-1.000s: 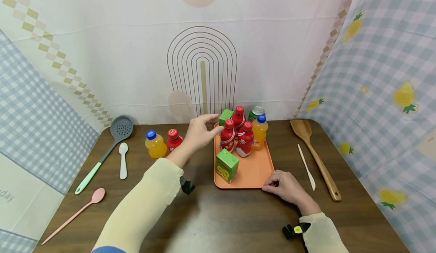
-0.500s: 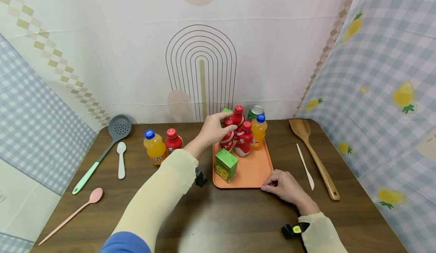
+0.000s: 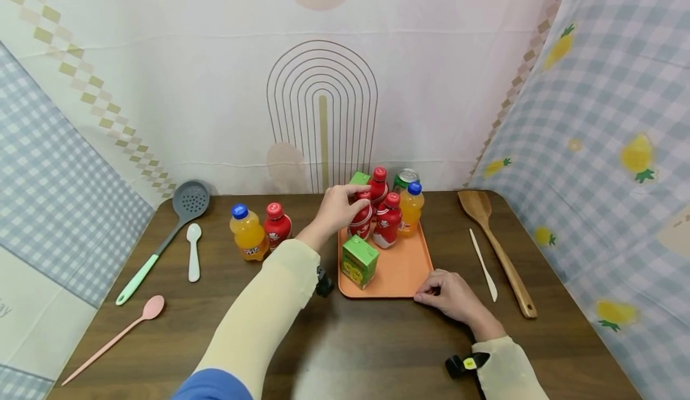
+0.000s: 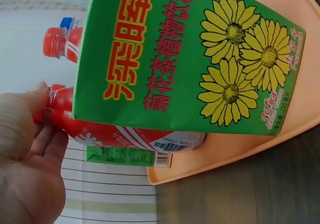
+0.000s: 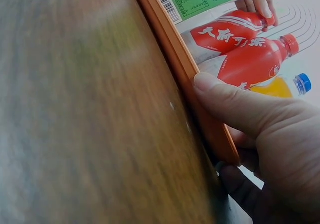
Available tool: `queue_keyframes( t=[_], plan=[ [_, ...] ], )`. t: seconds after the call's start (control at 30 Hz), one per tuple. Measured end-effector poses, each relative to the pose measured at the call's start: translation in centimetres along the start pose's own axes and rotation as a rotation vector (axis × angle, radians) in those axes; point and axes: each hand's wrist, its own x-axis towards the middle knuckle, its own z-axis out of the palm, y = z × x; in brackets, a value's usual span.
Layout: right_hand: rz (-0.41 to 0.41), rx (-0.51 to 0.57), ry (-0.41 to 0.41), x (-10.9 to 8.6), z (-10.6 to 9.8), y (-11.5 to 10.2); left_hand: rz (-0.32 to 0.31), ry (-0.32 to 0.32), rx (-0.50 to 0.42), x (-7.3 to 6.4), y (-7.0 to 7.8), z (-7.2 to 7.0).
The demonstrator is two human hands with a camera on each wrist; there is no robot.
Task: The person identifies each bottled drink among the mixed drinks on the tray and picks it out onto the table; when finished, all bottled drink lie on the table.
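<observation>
Centre: left hand [image 3: 335, 208] pinches red bottle [image 3: 360, 225] by neck, probably because green carton [image 3: 359, 263] crowds base. Lower right: right hand [image 3: 451, 296] grips corner of tray [image 3: 405, 271], likely steadying.

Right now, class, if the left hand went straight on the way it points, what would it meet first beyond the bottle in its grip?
Most likely the rear red bottle, standing beyond the held red bottle in line with the left hand; depth is hard to judge.
</observation>
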Motion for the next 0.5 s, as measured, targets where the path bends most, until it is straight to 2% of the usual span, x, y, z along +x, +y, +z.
queue_keyframes(
  t=[0.27, 0.5],
  plan=[
    [-0.042, 0.017, 0.020, 0.11, 0.25, 0.07, 0.007, 0.002, 0.019, -0.30, -0.13, 0.08],
    [-0.007, 0.015, -0.002, 0.15, 0.15, -0.11, 0.012, 0.005, 0.036, -0.25, -0.02, 0.02]
  ],
)
